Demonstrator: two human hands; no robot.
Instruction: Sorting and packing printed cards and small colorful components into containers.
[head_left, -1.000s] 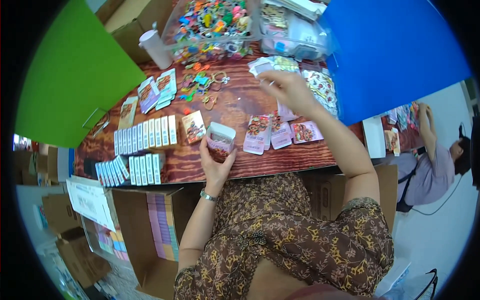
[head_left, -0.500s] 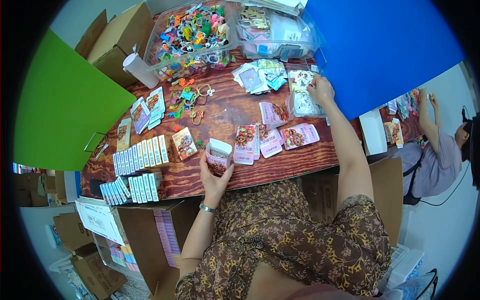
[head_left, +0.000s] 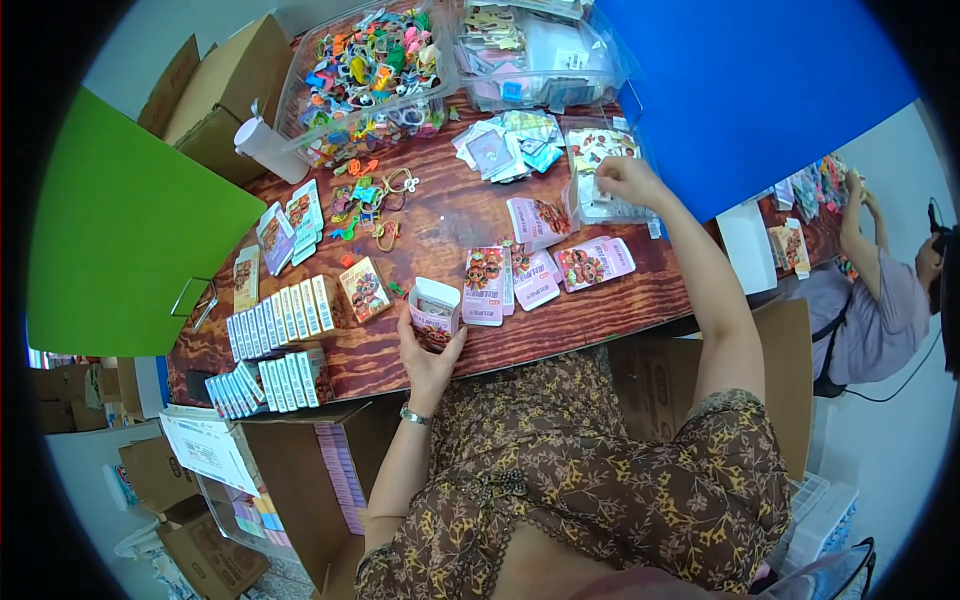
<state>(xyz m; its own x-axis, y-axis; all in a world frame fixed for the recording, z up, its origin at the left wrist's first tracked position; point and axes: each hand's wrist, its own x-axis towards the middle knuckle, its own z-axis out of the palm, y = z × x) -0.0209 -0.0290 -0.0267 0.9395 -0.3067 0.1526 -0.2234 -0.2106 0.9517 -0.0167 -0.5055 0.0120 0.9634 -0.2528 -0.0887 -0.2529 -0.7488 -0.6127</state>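
Observation:
My left hand (head_left: 428,355) is wrapped round a small pink-and-white carton (head_left: 438,318), held upright with its top flaps open and something pale inside. Over a clear plastic tray (head_left: 580,208) of printed pieces hovers my right hand (head_left: 630,183), its fingers pinched together; what they hold, if anything, I cannot make out. Flat pink cartons (head_left: 485,285) lie between my hands, near the table's front edge. A filled orange carton (head_left: 365,290) rests just left of the one I hold.
Rows of small boxes (head_left: 285,310) stand at the left. Behind are a bin of colourful trinkets (head_left: 375,75), a second clear bin (head_left: 540,85), loose card packets (head_left: 508,148) and a white bottle (head_left: 268,148). Green (head_left: 130,230) and blue panels (head_left: 760,90) flank the table. A co-worker (head_left: 870,300) sits at right.
My right hand has shifted slightly left and nearer over the clear tray, its fingers drawn together. My left hand still holds the carton. The whole view has shifted a little.

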